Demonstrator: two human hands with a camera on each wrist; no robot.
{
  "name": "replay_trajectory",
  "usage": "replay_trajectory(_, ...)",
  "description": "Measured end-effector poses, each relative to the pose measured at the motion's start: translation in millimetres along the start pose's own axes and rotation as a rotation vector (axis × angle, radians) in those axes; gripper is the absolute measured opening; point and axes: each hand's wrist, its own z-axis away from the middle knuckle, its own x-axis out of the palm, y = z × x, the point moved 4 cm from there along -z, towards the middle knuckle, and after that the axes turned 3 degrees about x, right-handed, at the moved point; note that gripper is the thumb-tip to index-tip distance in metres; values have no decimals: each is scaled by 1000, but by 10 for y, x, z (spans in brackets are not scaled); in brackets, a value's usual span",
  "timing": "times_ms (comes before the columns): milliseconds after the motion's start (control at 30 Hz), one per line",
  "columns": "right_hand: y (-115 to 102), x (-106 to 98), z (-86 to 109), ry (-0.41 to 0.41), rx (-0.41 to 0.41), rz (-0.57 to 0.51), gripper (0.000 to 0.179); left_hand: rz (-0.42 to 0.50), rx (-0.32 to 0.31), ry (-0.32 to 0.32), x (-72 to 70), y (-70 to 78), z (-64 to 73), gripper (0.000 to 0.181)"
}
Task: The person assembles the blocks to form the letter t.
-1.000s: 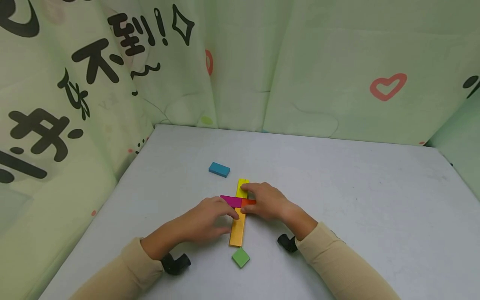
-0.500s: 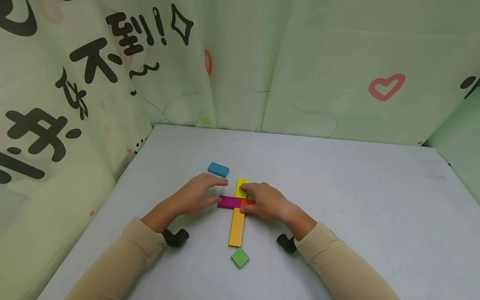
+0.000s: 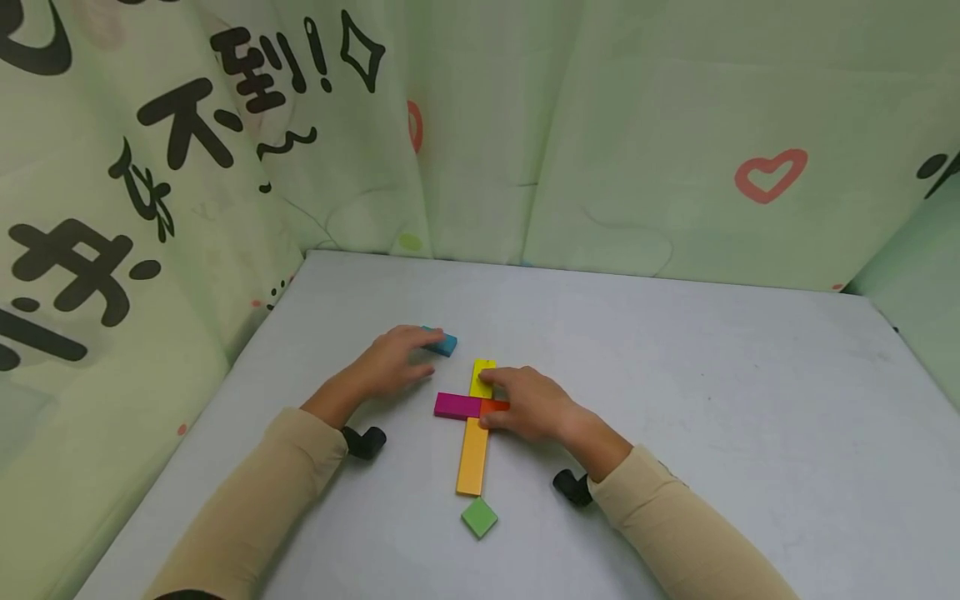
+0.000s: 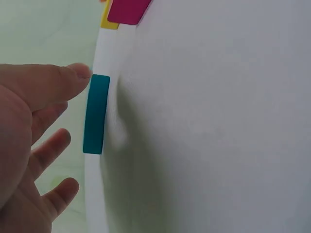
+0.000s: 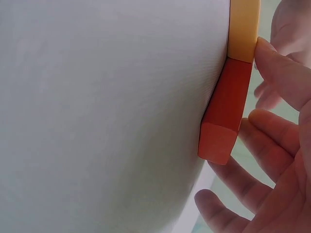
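My left hand point(image 3: 392, 362) reaches over the blue block point(image 3: 446, 344), its fingertips overlapping the block's near end; thumb and fingers are apart. In the left wrist view the thumb tip is right at one end of the blue block point(image 4: 96, 114). My right hand point(image 3: 534, 403) rests over the joined blocks. Its index finger lies on the yellow block point(image 3: 480, 388), and its thumb touches where the red-orange block point(image 5: 227, 92) meets the amber block point(image 3: 472, 458). Left of the red-orange block lies a magenta block point(image 3: 456, 406), making a cross shape.
A green block point(image 3: 479, 517), turned like a diamond, lies just below the amber one. The white table point(image 3: 675, 375) ends at a pale green printed curtain point(image 3: 637, 150) behind and at both sides. Black wrist mounts point(image 3: 365, 442) hang under both sleeves.
My left hand has left the magenta and amber blocks and moved up and away to the blue block. The right hand and all the blocks have stayed in place.
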Motion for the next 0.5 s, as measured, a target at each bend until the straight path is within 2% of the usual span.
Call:
replay_trajectory(167, 1, 2, 4, -2, 5, 1, 67, 8, -55, -16, 6, -59, -90, 56)
replay_trajectory(500, 3, 7, 0, -1, 18, -8, 67, -3, -121, -35, 23, -163, -185, 53)
